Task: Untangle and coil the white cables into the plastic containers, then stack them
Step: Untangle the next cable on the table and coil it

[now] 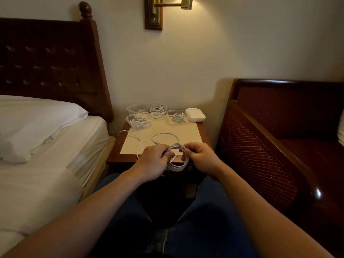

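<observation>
White bedding: a bed [46, 146] with a pillow [37, 120] fills the left edge, just beside the worktop [203, 131].
Loose tail: one uncoiled run of white cable [136, 140] trails over the worktop's left part toward the hands.
Containers: an empty-looking plastic tub [135, 108] at back left; three more, front left [138, 121], middle [157, 110] and right [176, 116], each hold a coiled cable; a white lidded box [195, 114] stands just beside the rightmost.
Left hand: the left hand [152, 161] has its fingers curled round the left side of the coil [176, 159] — gripping it.
Coil: several loops held between both hands at the worktop's near edge, above the lap.
Right hand: the right hand [201, 158] pinches the coil's right side, fingers curled.
Armchair: a dark red armchair [279, 136] stands at the right.
Risk: judged from here, the springy loops could spread open if either grip loosens; the trailing tail might snag on the worktop edge or drag a tub — pulling too fast would cause it.
</observation>
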{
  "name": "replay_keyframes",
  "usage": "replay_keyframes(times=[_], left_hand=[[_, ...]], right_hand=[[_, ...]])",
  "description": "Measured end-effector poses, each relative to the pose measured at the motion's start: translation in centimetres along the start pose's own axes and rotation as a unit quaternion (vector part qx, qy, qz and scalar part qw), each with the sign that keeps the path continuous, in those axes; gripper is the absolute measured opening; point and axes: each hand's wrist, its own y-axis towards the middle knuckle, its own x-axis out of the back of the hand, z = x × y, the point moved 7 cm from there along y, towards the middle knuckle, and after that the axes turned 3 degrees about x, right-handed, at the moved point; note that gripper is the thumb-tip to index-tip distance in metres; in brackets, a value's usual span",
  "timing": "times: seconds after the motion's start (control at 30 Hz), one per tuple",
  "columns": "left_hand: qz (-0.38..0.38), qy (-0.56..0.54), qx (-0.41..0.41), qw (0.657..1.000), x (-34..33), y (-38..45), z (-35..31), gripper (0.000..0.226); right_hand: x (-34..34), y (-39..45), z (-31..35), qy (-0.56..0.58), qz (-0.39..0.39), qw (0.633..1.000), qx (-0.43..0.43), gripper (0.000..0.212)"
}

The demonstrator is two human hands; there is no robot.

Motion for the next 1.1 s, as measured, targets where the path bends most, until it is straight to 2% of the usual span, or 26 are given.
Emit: replay_keyframes(times=[0.13, 0.23, 0.47, 0.63, 0.73, 0.8, 0.87, 0.97, 1.1], left_hand=[[0.004, -0.041, 0.029, 0.999, -0.2, 0.0, 0.9, 0.018], [-0.017, -0.060, 0.061, 0.996, 0.3, 0.0, 1.8, 0.018], [-0.119, 0.027, 0.073, 0.990, 1.3, -0.2, 1.7, 0.019], [-0.099, 0.036, 0.065, 0.992, 1.2, -0.1, 1.6, 0.020], [-0.054, -0.058, 0.086, 0.993, 0.9, -0.1, 2.3, 0.016], [-0.003, -0.174, 0.109, 0.979, 0.7, -0.3, 3.2, 0.016], [0.035, -0.245, 0.121, 0.961, 0.7, -0.4, 3.8, 0.017], [0.037, -0.301, 0.156, 0.940, 0.9, 0.1, 4.8, 0.018], [0.025, -0.395, 0.198, 0.897, 0.5, 0.8, 6.0, 0.018]], right_hand=[[0.0, 0.2, -0.3, -0.060, -0.006, 0.998, 0.002, 0.020], [0.0, 0.0, -0.4, -0.055, -0.020, 0.998, -0.003, 0.012], [-1.8, -0.1, -0.2, -0.066, -0.052, 0.996, 0.028, 0.015], [-1.5, -0.3, 0.1, -0.103, -0.098, 0.989, 0.042, 0.014], [-0.8, 0.4, -0.6, -0.083, -0.087, 0.993, 0.004, 0.009], [-0.4, 0.7, -0.8, -0.033, -0.069, 0.997, -0.012, 0.010], [-0.2, 1.0, -0.5, -0.002, -0.050, 0.999, -0.015, 0.009], [-0.4, 2.0, -0.2, -0.013, -0.037, 0.999, -0.027, 0.002], [-1.1, 3.6, 0.3, -0.042, -0.018, 0.998, -0.035, 0.008]])
